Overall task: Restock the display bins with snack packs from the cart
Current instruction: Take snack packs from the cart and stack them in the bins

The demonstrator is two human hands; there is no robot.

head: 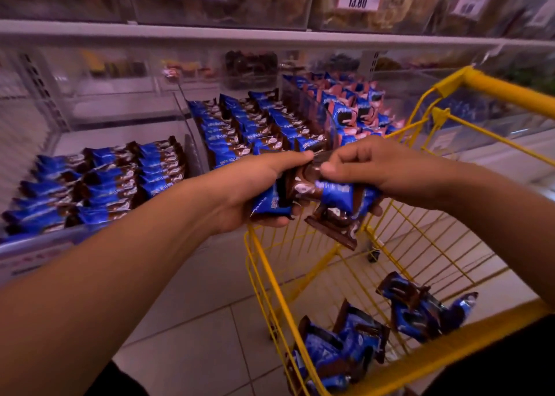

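- Holding a bunch of snack packs (312, 194) between both hands above the cart (486, 83) front rim, likely squaring them before binning.
- Left hand (255, 191) fingers curled under the bunch, thumb on top; right hand (369, 170) pinches from above.
- Packs: glossy blue-brown wrappers, one dangling loose.
- Middle bin (195, 125) nearly full; more packs in cart.

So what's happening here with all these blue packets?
A person is restocking a shop display. Both hands, left and right, hold a bunch of blue-and-brown snack packs above the yellow cart. More packs still lie in the cart. The left bin and the middle bin already hold rows of them.
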